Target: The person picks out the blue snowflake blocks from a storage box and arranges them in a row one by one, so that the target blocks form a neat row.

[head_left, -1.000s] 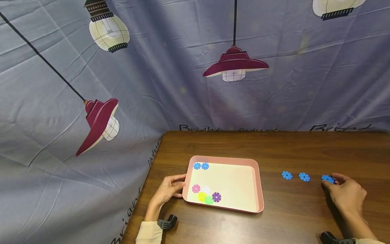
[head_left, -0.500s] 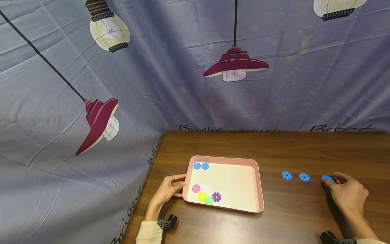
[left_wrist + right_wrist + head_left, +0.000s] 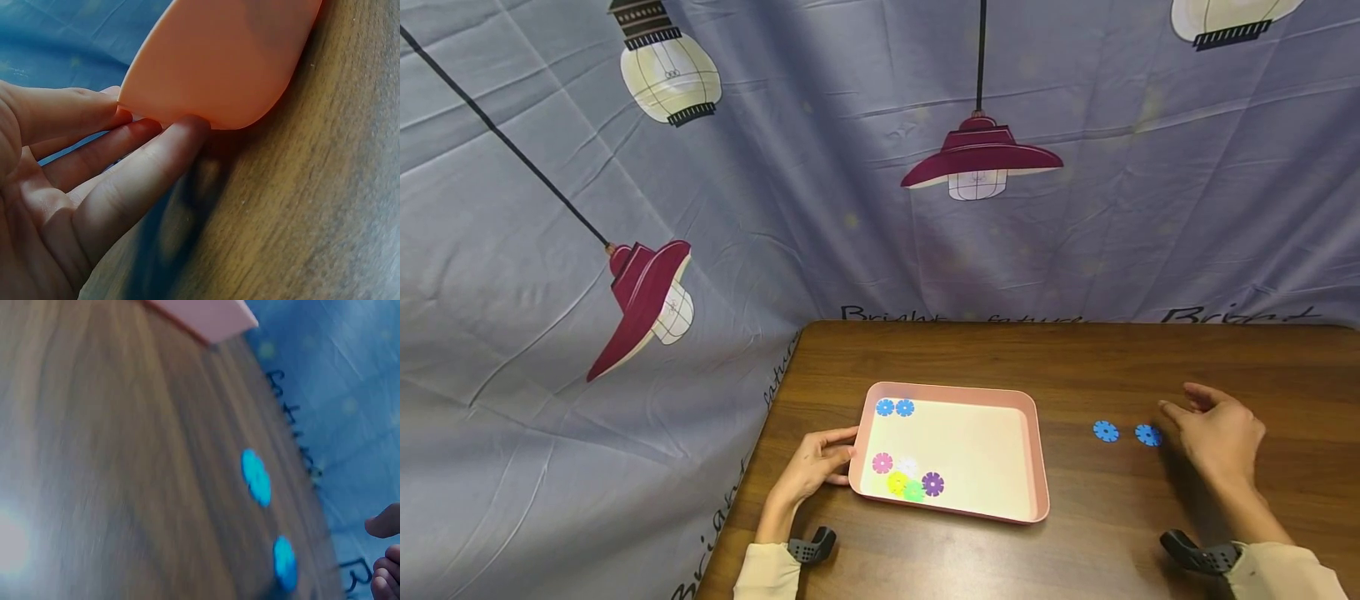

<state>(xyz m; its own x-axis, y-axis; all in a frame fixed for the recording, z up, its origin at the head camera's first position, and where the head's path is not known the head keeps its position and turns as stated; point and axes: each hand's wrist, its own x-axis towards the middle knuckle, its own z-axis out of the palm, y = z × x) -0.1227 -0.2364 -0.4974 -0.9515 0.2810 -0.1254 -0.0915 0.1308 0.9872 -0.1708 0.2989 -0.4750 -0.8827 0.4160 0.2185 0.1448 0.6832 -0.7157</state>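
Note:
My left hand (image 3: 811, 471) holds the left wall of the pink tray (image 3: 1039, 467); in the left wrist view its fingertips (image 3: 190, 128) press against the tray's outside. My right hand (image 3: 1221, 437) is over the table to the tray's right, thumb and forefinger apart at the tips. Left of it, two blue notched discs lie in a row: a nearer disc (image 3: 1147, 435) beside the thumb and a farther disc (image 3: 1106, 431). The third blue disc is out of sight, and I cannot tell whether the right hand holds it. In the right wrist view only some fingertips (image 3: 387, 572) show.
Inside the tray, two blue discs (image 3: 895, 407) sit at the far left corner. Pink (image 3: 882, 463), white, yellow, green and purple (image 3: 932, 484) discs lie near its front left. The wooden table (image 3: 955, 558) meets a lamp-printed cloth (image 3: 865, 242) behind.
My right hand has moved left and slightly away from the body, from the third blue disc toward the second. That third disc no longer shows. The left hand and the tray stay put.

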